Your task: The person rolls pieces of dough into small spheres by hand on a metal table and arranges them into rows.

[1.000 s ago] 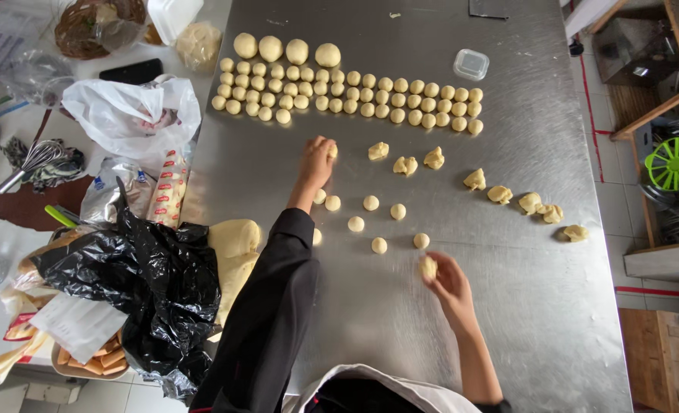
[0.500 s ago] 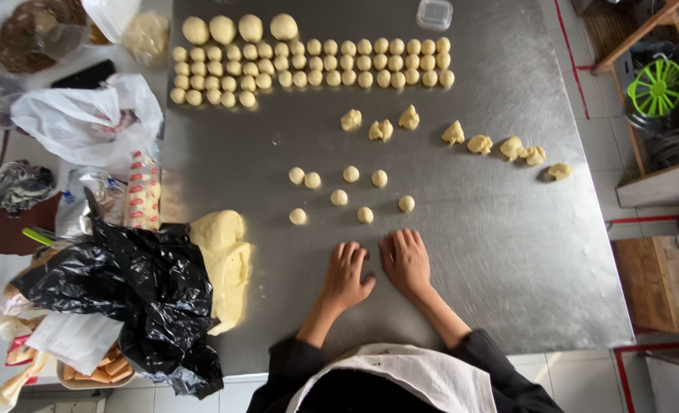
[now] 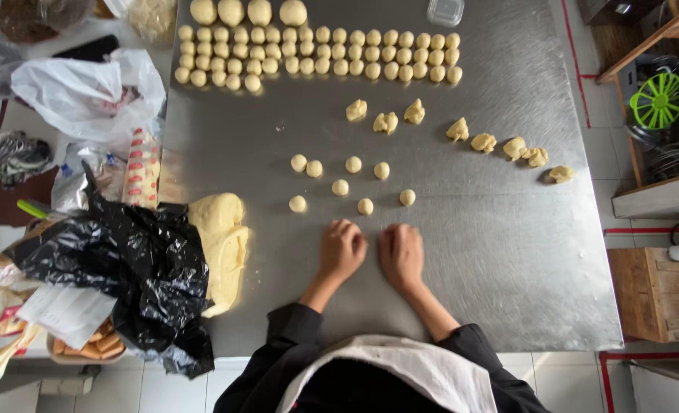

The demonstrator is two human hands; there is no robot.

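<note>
- Head view, from where I sit: the steel counter (image 3: 492, 252) fills most of the picture, its far edge cut off at the top.
- On the counter's left edge, a crumpled black bag (image 3: 118, 268) hides whatever lies under it; I can't make out the items poking out beneath.
- Just beside the bag lies a big slab of pale dough (image 3: 221, 245), partly tucked under the black plastic.
- Along the far side sit neat rows of rolled balls (image 3: 316, 55); the top ones are clipped by the frame.
- Nearer, a loose cluster of small dough balls (image 3: 351, 183) sits just beyond both hands, with rough torn pieces (image 3: 462, 130) trailing to the right.
- My left hand (image 3: 341, 251) rests palm down on the counter, fingers (image 3: 347, 229) curled loosely; whether anything sits beneath the palm is hidden, so I cannot tell if it grips something.
- My right hand (image 3: 401, 256) lies flat just beside it, fingers together and released, holding nothing I can see.
</note>
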